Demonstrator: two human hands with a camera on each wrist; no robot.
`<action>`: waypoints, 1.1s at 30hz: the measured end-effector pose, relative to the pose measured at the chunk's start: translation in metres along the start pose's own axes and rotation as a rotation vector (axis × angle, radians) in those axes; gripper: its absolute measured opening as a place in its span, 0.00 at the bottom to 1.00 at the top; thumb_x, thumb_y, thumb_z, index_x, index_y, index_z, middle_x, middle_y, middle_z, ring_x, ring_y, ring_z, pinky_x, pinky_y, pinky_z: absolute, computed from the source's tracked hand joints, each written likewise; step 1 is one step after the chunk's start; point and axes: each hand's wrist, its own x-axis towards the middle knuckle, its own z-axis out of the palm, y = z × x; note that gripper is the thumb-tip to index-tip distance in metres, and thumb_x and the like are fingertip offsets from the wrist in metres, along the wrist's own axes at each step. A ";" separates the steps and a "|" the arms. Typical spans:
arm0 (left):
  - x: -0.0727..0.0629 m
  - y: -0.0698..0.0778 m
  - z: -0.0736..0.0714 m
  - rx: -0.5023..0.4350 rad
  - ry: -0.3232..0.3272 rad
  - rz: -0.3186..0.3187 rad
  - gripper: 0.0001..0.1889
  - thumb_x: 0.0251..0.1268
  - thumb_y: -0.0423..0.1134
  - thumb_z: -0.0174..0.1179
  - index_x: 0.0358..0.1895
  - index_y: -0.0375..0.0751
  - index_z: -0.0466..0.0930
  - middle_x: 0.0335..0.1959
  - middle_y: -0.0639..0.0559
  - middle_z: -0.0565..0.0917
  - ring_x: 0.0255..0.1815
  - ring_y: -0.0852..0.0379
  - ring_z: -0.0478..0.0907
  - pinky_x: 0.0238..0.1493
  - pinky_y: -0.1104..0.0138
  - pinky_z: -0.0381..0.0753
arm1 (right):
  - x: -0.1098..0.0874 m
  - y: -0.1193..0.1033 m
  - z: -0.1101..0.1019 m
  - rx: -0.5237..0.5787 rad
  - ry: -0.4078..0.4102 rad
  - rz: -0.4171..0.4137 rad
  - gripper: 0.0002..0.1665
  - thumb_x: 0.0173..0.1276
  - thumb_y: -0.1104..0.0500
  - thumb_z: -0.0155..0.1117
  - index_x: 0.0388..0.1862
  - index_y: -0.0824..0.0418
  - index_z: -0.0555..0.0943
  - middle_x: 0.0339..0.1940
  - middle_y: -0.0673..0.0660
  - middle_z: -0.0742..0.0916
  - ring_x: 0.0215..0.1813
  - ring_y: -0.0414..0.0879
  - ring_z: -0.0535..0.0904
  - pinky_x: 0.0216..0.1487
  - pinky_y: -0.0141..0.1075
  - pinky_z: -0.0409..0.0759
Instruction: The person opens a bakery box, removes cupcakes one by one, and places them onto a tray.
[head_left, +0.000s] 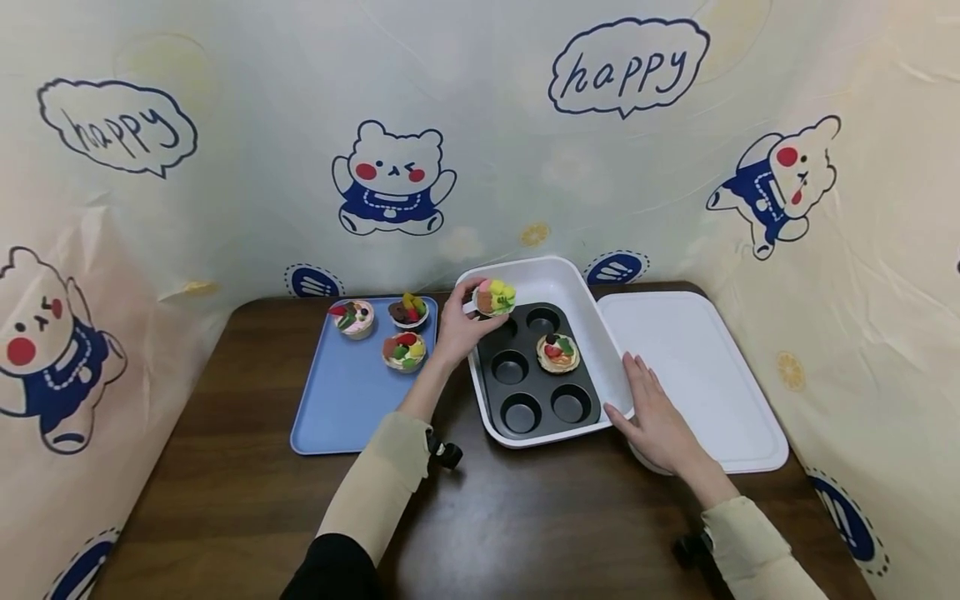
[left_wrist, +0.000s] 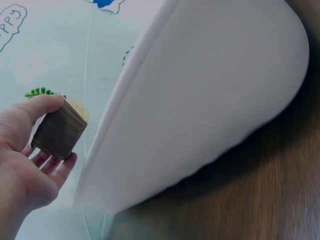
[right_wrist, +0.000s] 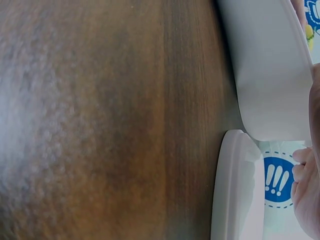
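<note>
My left hand (head_left: 459, 327) pinches a toy cupcake (head_left: 495, 297) between thumb and fingers, above the far left part of the dark muffin tin (head_left: 540, 400). Pink, yellow and green pieces top this cupcake; in the left wrist view its dark cup (left_wrist: 57, 131) tilts toward the camera. The tin lies inside a deep white tub (head_left: 555, 271). One fruit-topped cupcake (head_left: 558, 354) sits in the middle cup of the tin's right column. With fingers fairly straight, my right hand (head_left: 654, 417) is at the tub's right rim, thumb near its front corner.
To the left lies a blue tray (head_left: 337, 417) carrying three toy cupcakes: one pink-topped (head_left: 352, 318), one dark-topped (head_left: 408, 312) and one with mixed fruit (head_left: 404, 352). A flat white tray (head_left: 697, 375) is right of the tub. A printed curtain (head_left: 480, 167) borders the wooden table (head_left: 510, 517).
</note>
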 end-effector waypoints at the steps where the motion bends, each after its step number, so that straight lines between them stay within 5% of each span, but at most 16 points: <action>1: -0.001 0.000 -0.002 -0.006 0.004 -0.004 0.38 0.64 0.29 0.77 0.77 0.39 0.72 0.72 0.38 0.76 0.70 0.44 0.73 0.72 0.46 0.80 | 0.000 0.000 0.000 0.000 0.001 0.000 0.59 0.81 0.38 0.62 0.94 0.61 0.44 0.93 0.69 0.57 0.92 0.71 0.51 0.87 0.69 0.57; 11: -0.023 0.001 -0.026 0.059 0.049 -0.055 0.39 0.64 0.33 0.79 0.77 0.43 0.72 0.70 0.41 0.79 0.65 0.49 0.77 0.61 0.67 0.81 | 0.000 0.000 0.001 0.002 0.002 0.000 0.59 0.81 0.36 0.61 0.93 0.62 0.44 0.93 0.69 0.57 0.92 0.71 0.51 0.87 0.69 0.58; 15: -0.031 0.003 -0.036 0.071 0.061 -0.023 0.38 0.63 0.32 0.80 0.76 0.42 0.74 0.68 0.40 0.80 0.64 0.48 0.76 0.60 0.62 0.80 | 0.000 0.001 0.002 0.008 0.006 -0.002 0.59 0.81 0.36 0.61 0.93 0.63 0.44 0.93 0.69 0.57 0.92 0.71 0.50 0.88 0.69 0.57; 24: -0.051 0.007 -0.061 0.066 0.129 -0.023 0.39 0.62 0.32 0.81 0.76 0.42 0.74 0.70 0.40 0.78 0.69 0.46 0.75 0.75 0.44 0.77 | -0.001 0.002 0.003 0.015 0.015 -0.028 0.60 0.81 0.37 0.61 0.93 0.63 0.42 0.94 0.68 0.54 0.93 0.69 0.47 0.90 0.67 0.54; 33: -0.071 0.002 -0.086 -0.012 0.207 -0.031 0.41 0.62 0.26 0.79 0.78 0.38 0.72 0.64 0.50 0.78 0.59 0.59 0.75 0.57 0.75 0.79 | -0.003 0.004 0.005 0.010 0.087 -0.093 0.57 0.81 0.42 0.63 0.92 0.69 0.47 0.94 0.69 0.53 0.94 0.69 0.45 0.91 0.64 0.52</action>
